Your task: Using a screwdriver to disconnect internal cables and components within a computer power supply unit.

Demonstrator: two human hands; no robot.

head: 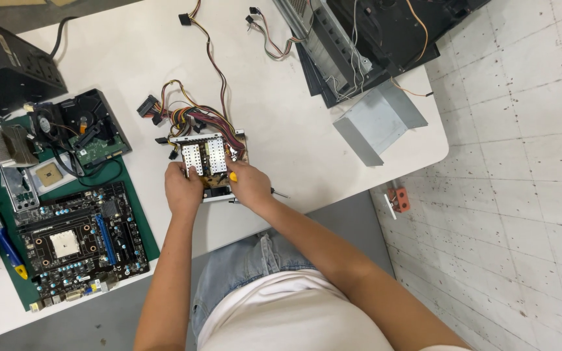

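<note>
A small metal power supply box [206,156] with a perforated top sits on the white table [281,117], and a bundle of coloured cables [193,117] runs out of its far side. My left hand [183,188] grips the box's near left corner. My right hand [248,183] holds a screwdriver with a yellow handle [233,177] against the box's near right side; its metal tip [281,194] sticks out past my wrist.
A motherboard [79,244] lies on a green mat [144,240] at the left, with a hard drive [95,130], heatsink and fan behind it. A black box [8,68] stands far left. An open computer case [372,39] and a loose metal bracket [378,120] lie far right. Tiled floor lies right.
</note>
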